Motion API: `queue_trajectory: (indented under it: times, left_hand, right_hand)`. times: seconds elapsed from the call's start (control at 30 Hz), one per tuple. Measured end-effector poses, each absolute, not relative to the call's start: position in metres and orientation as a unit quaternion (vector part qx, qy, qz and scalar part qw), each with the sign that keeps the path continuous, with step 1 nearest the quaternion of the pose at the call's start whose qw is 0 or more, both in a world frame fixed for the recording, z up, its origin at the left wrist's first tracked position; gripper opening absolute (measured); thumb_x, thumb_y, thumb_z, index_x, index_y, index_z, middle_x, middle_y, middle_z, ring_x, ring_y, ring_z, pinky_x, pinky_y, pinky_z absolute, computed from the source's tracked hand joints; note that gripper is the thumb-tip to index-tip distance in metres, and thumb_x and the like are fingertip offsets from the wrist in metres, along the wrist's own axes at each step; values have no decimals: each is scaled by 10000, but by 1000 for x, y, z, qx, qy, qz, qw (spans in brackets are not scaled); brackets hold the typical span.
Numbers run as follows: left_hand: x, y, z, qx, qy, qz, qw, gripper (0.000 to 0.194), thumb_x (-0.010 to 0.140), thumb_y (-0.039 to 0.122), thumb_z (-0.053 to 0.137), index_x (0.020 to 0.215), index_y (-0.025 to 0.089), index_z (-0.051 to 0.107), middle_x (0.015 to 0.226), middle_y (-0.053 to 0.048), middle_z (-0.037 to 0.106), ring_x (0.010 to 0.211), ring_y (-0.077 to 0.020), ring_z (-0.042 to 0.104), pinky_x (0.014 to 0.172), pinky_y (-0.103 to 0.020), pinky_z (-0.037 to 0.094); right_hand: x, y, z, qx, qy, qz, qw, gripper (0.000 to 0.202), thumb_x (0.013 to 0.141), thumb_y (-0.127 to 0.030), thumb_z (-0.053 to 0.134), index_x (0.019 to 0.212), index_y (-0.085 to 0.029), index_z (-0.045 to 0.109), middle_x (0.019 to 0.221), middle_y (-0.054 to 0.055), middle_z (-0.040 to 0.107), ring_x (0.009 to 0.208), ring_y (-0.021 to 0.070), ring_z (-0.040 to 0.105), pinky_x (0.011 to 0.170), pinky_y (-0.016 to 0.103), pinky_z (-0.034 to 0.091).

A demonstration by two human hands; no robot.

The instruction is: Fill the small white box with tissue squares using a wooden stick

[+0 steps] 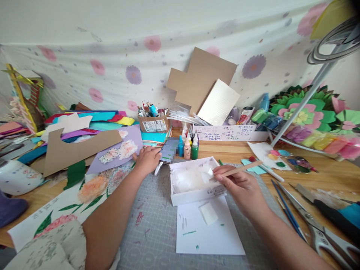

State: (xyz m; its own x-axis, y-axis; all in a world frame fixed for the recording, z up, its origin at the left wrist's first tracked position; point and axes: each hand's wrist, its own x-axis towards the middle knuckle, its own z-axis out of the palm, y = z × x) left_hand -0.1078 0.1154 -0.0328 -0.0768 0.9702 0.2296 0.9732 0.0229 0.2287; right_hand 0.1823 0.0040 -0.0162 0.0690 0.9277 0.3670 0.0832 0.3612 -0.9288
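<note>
My right hand (239,187) pinches a flat wooden craft stick (239,169) above the right side of a white paper box (180,199). A bit of white material (207,175) shows by the fingertips; I cannot tell whether it clings to the stick. Inside the box lies a soft white mass (188,178). My left hand (149,161) rests palm down with fingers stretched out, touching the left edge of a dark flat object with a screen-like face (168,148). A folded white square (208,213) lies on a white sheet (208,242) marked with green strokes, in front of the box.
A grey cutting mat (149,228) covers the middle of the table. Paint bottles (187,147) stand behind the box. Scissors (317,225) and brushes (288,210) lie at right. Paper flower pictures (92,189), cut cardboard (81,148) and a white mug (19,176) are at left.
</note>
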Motion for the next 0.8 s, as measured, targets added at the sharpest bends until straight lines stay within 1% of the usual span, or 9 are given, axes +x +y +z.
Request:
queue_trajectory:
  times: [0.07, 0.2, 0.37, 0.57, 0.8]
  left_hand:
    - [-106, 114, -31, -683, -712, -166, 4, 380, 921, 356, 418, 1174, 363, 702, 1344, -85, 610, 1228, -363, 498, 1032, -650, 291]
    - [-102, 108, -24, -689, -704, -172, -6, 366, 917, 321, 413, 1093, 362, 731, 1318, -45, 625, 1226, -338, 512, 1025, -627, 319]
    - [-101, 103, -15, -674, -715, -185, -5, 399, 920, 286, 394, 1195, 325, 680, 1305, -59, 625, 1219, -328, 525, 1008, -584, 353]
    - [-102, 101, -13, -669, -721, -181, -6, 398, 914, 233, 405, 1179, 306, 693, 1303, -55, 632, 1224, -313, 521, 1005, -536, 360]
    - [-104, 104, -16, -669, -723, -172, -11, 402, 916, 214, 407, 1185, 288, 696, 1317, -65, 624, 1227, -317, 516, 1004, -531, 356]
  right_hand:
    - [182, 4, -16, -433, -580, 360, 589, 228, 722, -456, 756, 690, -232, 730, 772, 62, 757, 745, 217, 698, 636, 320, 560]
    - [183, 4, -16, -431, -583, 361, 586, 198, 729, -426, 755, 685, -234, 734, 769, 59, 756, 747, 217, 697, 639, 320, 559]
    - [183, 4, -16, -425, -582, 362, 591, 143, 731, -375, 761, 700, -237, 743, 776, 53, 756, 750, 210, 701, 649, 311, 561]
    - [184, 5, -19, -428, -582, 363, 589, 155, 737, -383, 762, 706, -233, 741, 791, 57, 758, 754, 211, 700, 643, 306, 558]
    - [184, 4, -19, -418, -583, 368, 592, 71, 748, -301, 750, 715, -239, 747, 790, 39, 755, 756, 187, 700, 644, 272, 549]
